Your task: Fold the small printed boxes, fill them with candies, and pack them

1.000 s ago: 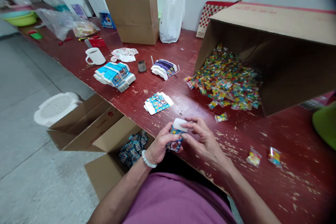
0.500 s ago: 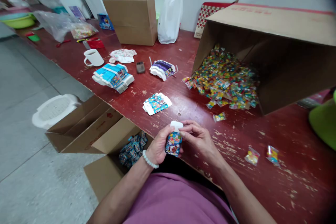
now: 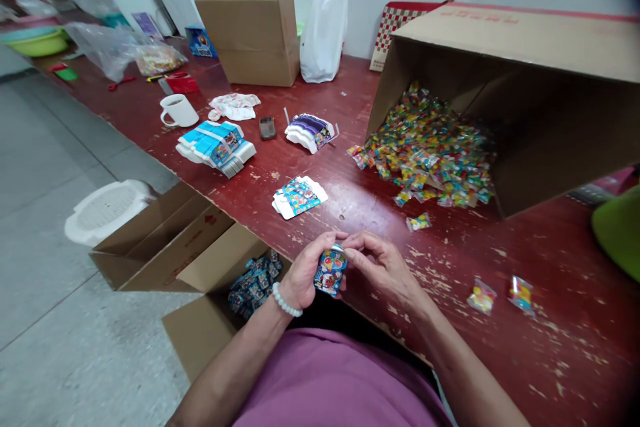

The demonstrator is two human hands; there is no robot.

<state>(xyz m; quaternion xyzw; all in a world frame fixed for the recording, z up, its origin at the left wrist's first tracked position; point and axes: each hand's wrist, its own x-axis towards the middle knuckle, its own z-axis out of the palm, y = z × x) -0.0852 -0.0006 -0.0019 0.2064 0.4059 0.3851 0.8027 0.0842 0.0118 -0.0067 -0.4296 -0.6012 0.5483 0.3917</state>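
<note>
A small blue printed candy box stands upright in my left hand, whose fingers wrap round it from the left and behind. At its top end my right hand pinches the flap, thumb and fingertips against the upper right edge. The flap is folded down nearly flat, with only a thin white strip showing. Just beyond my hands lie flattened blue box blanks. Farther left is a banded stack of blue blanks, and a purple bundle of blanks rests behind.
A big carton on its side spills wrapped candies onto the red table. Two candy packets lie at right. Below the table edge, an open carton holds several finished boxes. A white mug stands at left.
The white top flap, standing up before, is now folded down over the box's end. My right fingers have stayed at the top. My left hand keeps hold of the box.
</note>
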